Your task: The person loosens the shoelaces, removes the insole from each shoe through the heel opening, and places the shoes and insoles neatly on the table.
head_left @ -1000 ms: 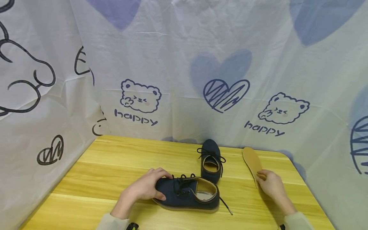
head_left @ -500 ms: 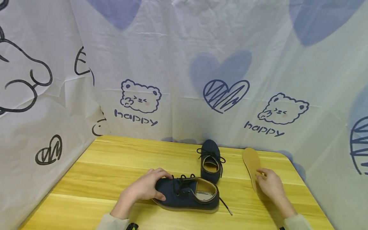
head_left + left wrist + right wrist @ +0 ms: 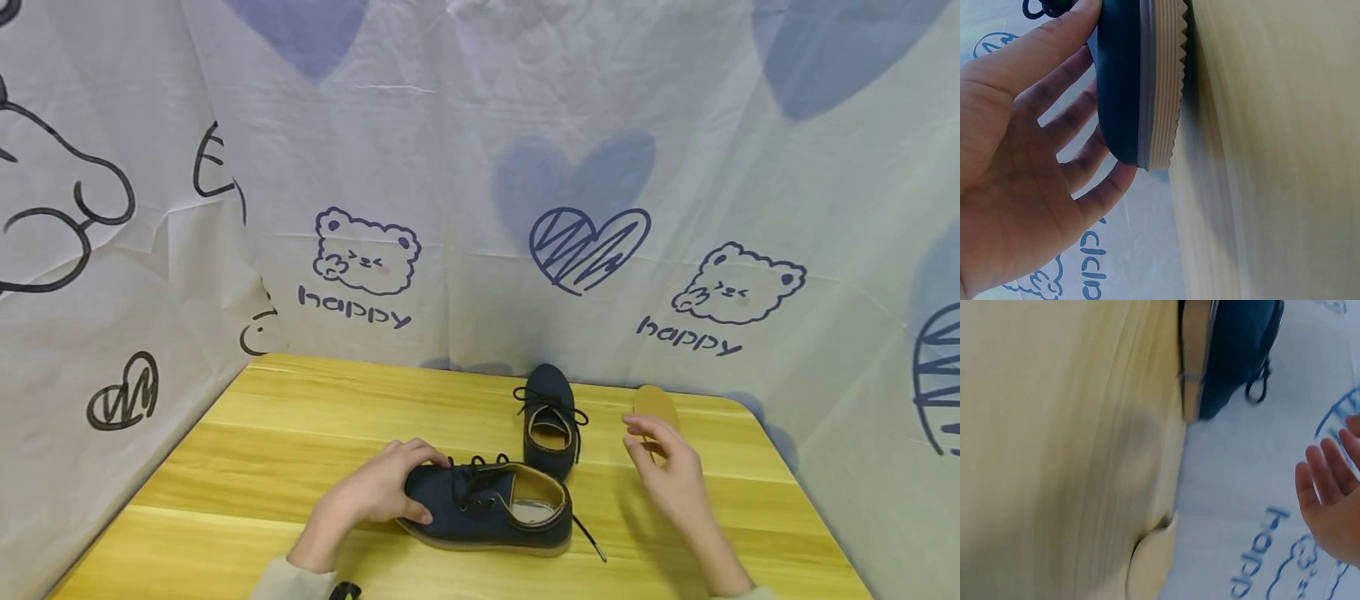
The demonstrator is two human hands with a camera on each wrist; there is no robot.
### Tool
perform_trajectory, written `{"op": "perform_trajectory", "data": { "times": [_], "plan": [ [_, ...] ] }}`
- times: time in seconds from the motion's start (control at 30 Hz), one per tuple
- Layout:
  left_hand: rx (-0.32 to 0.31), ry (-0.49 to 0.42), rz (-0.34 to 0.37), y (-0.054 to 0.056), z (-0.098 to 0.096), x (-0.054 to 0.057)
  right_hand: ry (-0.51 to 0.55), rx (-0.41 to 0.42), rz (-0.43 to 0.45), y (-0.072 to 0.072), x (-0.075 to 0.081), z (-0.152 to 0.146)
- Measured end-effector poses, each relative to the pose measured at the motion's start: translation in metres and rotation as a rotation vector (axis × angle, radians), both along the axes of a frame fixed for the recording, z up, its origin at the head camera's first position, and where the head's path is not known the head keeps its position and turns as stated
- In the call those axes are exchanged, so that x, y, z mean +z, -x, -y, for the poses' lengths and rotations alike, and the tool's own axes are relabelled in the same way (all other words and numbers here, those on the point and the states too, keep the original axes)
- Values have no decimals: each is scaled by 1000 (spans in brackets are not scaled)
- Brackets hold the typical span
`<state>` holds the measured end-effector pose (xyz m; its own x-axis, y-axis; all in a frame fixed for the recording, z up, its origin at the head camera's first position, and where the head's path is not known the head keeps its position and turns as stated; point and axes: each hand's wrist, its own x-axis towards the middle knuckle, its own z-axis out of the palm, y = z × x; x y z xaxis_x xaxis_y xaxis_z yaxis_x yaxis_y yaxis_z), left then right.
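Observation:
A navy lace-up shoe [image 3: 487, 504] lies on the yellow wooden table [image 3: 300, 433], toe pointing left. My left hand [image 3: 422, 487] grips its toe, fingers over the top and thumb on the near side. In the left wrist view those fingers [image 3: 1069, 115] wrap the navy toe [image 3: 1119, 81] above its ribbed sole. My right hand [image 3: 647, 442] hovers open above the table, between the second navy shoe [image 3: 551, 421] and a tan insole [image 3: 658, 402]. The hand hides much of the insole. The right wrist view shows straight fingers [image 3: 1325, 481], that shoe's heel [image 3: 1235, 356] and the insole's tip [image 3: 1150, 562].
A white sheet printed with bears, hearts and "happy" [image 3: 360, 258] hangs close behind and on both sides of the table. The table's rounded back right corner [image 3: 750, 408] is near the insole. A loose lace end [image 3: 588, 542] trails from the near shoe.
My right hand has let go of the insole, lifted and moved left toward the far shoe. The left hand and both shoes have stayed put.

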<state>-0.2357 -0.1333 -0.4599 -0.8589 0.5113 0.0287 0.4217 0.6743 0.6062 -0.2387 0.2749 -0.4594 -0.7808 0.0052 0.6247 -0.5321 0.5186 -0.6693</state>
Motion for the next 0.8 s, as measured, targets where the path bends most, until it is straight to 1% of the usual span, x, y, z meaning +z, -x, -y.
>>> {"op": "perform_trajectory", "data": {
  "times": [0.07,0.13,0.2,0.27,0.47,0.53,0.6,0.7,0.77,0.8],
  "plan": [
    [-1,-1,0,0,0,1,-10,79,-39,-3,2,11],
    [-3,-4,1,0,0,1,-46,137,-63,-7,2,21],
    [-2,-5,1,0,0,1,-93,173,-70,-11,1,30],
    [-2,-6,1,0,0,0,-135,212,-58,-14,0,38],
    [-2,-1,-3,0,-1,-2,-276,318,39,-23,-8,53],
    [-3,0,-4,0,-1,-2,-333,341,88,-25,-11,55],
    [-2,-2,-3,0,-1,-2,-385,357,158,-26,-12,56],
    [-1,-5,1,0,-1,-2,-420,373,270,-27,-13,57],
    [1,-4,2,0,0,-2,-411,385,320,-27,-13,58],
    [2,-1,-1,0,0,-2,-406,389,331,-26,-13,59]
  ]
}}
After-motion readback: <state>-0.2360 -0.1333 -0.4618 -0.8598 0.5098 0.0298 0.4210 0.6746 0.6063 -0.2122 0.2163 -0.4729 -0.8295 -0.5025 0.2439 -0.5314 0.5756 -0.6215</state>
